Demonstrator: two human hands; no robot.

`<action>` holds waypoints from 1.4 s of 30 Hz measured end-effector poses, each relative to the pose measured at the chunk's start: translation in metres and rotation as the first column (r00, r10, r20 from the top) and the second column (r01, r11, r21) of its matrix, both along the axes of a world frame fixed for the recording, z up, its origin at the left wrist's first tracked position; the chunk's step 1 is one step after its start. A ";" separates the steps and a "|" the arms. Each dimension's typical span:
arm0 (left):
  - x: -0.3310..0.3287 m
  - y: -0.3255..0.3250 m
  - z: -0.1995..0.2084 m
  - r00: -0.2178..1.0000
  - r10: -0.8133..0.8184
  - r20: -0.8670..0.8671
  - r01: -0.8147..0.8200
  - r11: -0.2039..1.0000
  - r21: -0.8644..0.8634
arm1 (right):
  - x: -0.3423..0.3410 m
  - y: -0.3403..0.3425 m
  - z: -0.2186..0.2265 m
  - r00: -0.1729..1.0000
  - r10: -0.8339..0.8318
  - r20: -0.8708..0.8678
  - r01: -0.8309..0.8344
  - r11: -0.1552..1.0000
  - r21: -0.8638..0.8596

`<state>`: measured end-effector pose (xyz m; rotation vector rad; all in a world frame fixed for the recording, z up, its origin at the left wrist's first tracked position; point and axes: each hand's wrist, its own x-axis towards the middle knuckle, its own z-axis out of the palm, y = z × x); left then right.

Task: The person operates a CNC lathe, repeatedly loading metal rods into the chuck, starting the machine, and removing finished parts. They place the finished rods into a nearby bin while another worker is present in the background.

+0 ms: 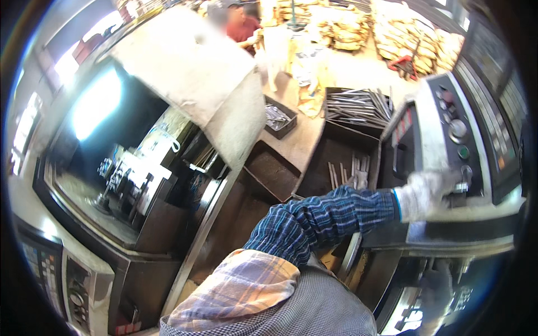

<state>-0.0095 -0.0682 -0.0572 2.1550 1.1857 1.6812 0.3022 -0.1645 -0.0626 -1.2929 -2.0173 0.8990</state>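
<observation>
My left hand (423, 195), in a white knit glove, reaches right to the machine's control panel (445, 126). It is blurred, its fingertips at or close to a shiny metal fitting (464, 182) on the panel's lower part. Whether it grips the fitting, I cannot tell. Over the forearm lies a blue striped sleeve cover (330, 218), with a plaid sleeve above it. Above that fitting sit a green button (463, 152) and a round knob (457, 130). My right hand does not show clearly. A blurred grey shape (437, 288) at the lower right machine cannot be made out.
An open machine (151, 168) with metal fixtures stands at left. Dark metal trays hold rods (358, 106), short bars (358, 168) and small parts (277, 117); another tray (272, 168) lies beside them. Farther back are stacked sacks (412, 33) and a person in red (241, 28).
</observation>
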 end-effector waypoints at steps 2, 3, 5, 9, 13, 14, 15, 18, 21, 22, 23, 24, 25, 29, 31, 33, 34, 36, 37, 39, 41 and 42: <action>-0.020 -0.032 -0.004 0.968 -0.136 0.213 0.168 0.976 -0.141 | -0.080 -0.013 0.000 0.993 0.074 -0.097 -0.086 0.988 -0.129; -0.024 -0.047 0.001 0.942 -0.168 0.289 0.224 0.960 -0.169 | -0.093 -0.010 -0.019 0.986 0.149 -0.079 -0.157 0.982 -0.105; -0.056 -0.086 0.006 0.826 -0.193 0.530 0.414 0.846 -0.337 | -0.152 -0.020 -0.044 0.968 0.140 -0.209 -0.185 0.960 -0.212; -0.112 -0.144 0.009 0.595 -0.113 0.796 0.452 0.866 -0.215 | -0.225 -0.009 -0.085 0.935 0.275 -0.224 -0.314 0.936 -0.160; -0.146 -0.187 0.007 0.458 -0.210 0.864 0.425 0.905 -0.005 | -0.285 -0.004 -0.089 0.830 0.467 -0.304 -0.544 0.798 -0.259; -0.154 -0.197 0.002 0.459 -0.247 0.853 0.390 0.919 0.056 | -0.296 0.001 -0.099 0.795 0.509 -0.330 -0.594 0.764 -0.253; -0.160 -0.208 -0.002 0.488 -0.236 0.840 0.332 0.941 0.072 | -0.309 0.000 -0.097 0.752 0.552 -0.361 -0.648 0.719 -0.250; -0.180 -0.242 -0.017 0.611 -0.060 0.789 0.155 0.987 -0.045 | -0.355 -0.018 -0.087 0.551 0.673 -0.493 -0.829 0.512 -0.228; -0.197 -0.299 -0.029 0.632 0.364 0.684 -0.108 0.916 -0.387 | -0.384 -0.030 -0.093 0.511 0.738 -0.440 -0.859 0.457 -0.230; -0.198 -0.323 -0.040 0.610 0.327 0.722 -0.157 0.943 -0.294 | -0.393 -0.034 -0.091 0.539 0.745 -0.393 -0.842 0.472 -0.261; -0.200 -0.340 -0.065 0.534 0.458 0.711 -0.249 0.889 -0.385 | -0.397 -0.038 -0.093 0.570 0.748 -0.339 -0.820 0.497 -0.283; -0.201 -0.357 -0.089 0.437 0.577 0.690 -0.322 0.817 -0.479 | -0.401 -0.029 -0.115 0.555 0.784 -0.279 -0.832 0.522 -0.189; -0.202 -0.373 -0.115 0.330 0.676 0.660 -0.369 0.735 -0.569 | -0.401 -0.028 -0.125 0.581 0.765 -0.278 -0.812 0.517 -0.273; -0.164 -0.435 -0.127 0.077 0.908 0.412 -0.406 0.406 -0.819 | -0.392 -0.007 -0.154 0.709 0.685 -0.164 -0.660 0.564 -0.497; -0.139 -0.441 -0.113 -0.044 0.936 0.348 -0.300 0.320 -0.899 | -0.381 0.008 -0.169 0.785 0.619 -0.035 -0.536 0.649 -0.540; -0.122 -0.444 -0.123 0.022 0.988 0.154 -0.340 0.152 -0.928 | -0.368 0.022 -0.179 0.799 0.585 0.135 -0.444 0.728 -0.523; -0.117 -0.442 -0.129 0.060 0.996 0.062 -0.363 0.080 -0.928 | -0.363 0.034 -0.192 0.787 0.600 0.144 -0.464 0.729 -0.504; -0.114 -0.430 -0.131 0.169 0.986 -0.019 -0.327 0.038 -0.944 | -0.349 0.047 -0.204 0.793 0.590 0.155 -0.455 0.742 -0.492; -0.114 -0.421 -0.131 0.226 0.973 -0.054 -0.316 0.021 -0.949 | -0.343 0.051 -0.203 0.758 0.606 0.241 -0.455 0.756 -0.470; -0.119 -0.398 -0.120 0.348 0.935 -0.071 -0.307 0.042 -0.951 | -0.331 0.054 -0.217 0.753 0.633 0.180 -0.533 0.748 -0.396; -0.123 -0.373 -0.110 0.473 0.871 -0.129 -0.357 0.056 -0.932 | -0.322 0.046 -0.212 0.703 0.690 0.172 -0.605 0.707 -0.365; -0.126 -0.361 -0.112 0.534 0.826 -0.181 -0.418 0.071 -0.906 | -0.321 0.038 -0.200 0.630 0.732 0.259 -0.636 0.678 -0.369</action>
